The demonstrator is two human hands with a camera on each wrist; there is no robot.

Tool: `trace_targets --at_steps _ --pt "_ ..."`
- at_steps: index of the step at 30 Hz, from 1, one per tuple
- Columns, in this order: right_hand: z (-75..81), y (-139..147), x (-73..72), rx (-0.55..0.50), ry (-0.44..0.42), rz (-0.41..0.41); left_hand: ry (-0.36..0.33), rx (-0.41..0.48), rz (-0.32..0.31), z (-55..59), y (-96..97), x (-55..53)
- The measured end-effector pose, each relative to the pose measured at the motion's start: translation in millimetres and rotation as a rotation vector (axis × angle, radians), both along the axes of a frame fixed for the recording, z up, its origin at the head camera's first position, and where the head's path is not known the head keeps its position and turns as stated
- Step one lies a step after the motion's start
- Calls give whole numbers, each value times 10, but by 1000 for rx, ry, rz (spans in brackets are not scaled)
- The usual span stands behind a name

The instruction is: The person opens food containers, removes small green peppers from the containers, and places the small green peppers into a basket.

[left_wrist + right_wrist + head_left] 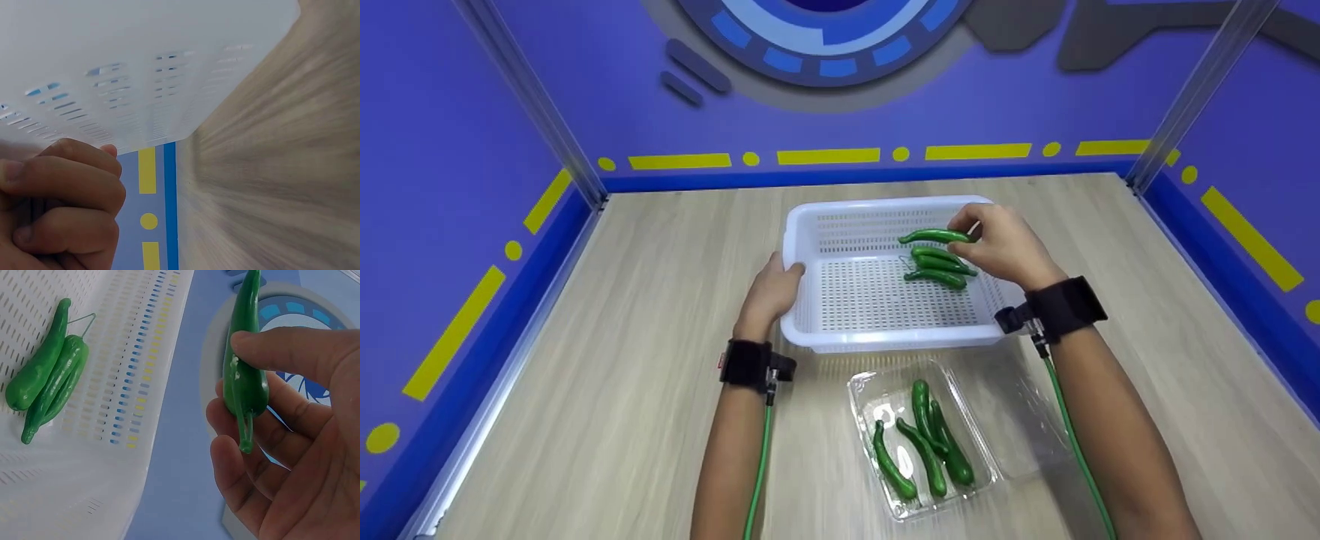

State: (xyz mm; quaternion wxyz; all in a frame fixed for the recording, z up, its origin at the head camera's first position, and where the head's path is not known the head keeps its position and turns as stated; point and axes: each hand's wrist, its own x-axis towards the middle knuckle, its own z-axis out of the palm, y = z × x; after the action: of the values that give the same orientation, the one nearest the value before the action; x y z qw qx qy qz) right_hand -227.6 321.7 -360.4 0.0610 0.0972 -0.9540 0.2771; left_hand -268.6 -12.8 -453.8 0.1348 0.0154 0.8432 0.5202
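Note:
A white slotted plastic basket point(870, 292) stands at the middle of the table. My left hand point(772, 291) grips its left side, thumb over the rim; the left wrist view shows the fingers point(79, 191) curled by the slotted wall. Between thumb and fingers, my right hand point(1003, 244) pinches a green chili pepper point(934, 235) over the basket's right part. The right wrist view shows this chili pepper point(243, 377) with its stem end toward the palm. Below it, several green peppers point(937, 268) lie together on the basket floor, one with a thin loop of string beside it.
In front of the basket, a clear plastic tray point(877, 397) holds several green peppers point(934, 442). Its transparent lid point(1016, 427) lies folded out to the right. Blue panels point(810, 127) with yellow marks enclose the wood-grain table point(660, 315). Green cables point(757, 465) run along both forearms.

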Motion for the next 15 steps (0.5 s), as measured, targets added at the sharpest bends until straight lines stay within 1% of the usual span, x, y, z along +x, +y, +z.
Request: trace_targets --at_steps 7,15 --pt "2 -4 -53 4 -64 -14 -10 -8 11 10 11 -2" --pt "-43 33 -155 -3 -125 -10 1 3 13 -8 17 -1"
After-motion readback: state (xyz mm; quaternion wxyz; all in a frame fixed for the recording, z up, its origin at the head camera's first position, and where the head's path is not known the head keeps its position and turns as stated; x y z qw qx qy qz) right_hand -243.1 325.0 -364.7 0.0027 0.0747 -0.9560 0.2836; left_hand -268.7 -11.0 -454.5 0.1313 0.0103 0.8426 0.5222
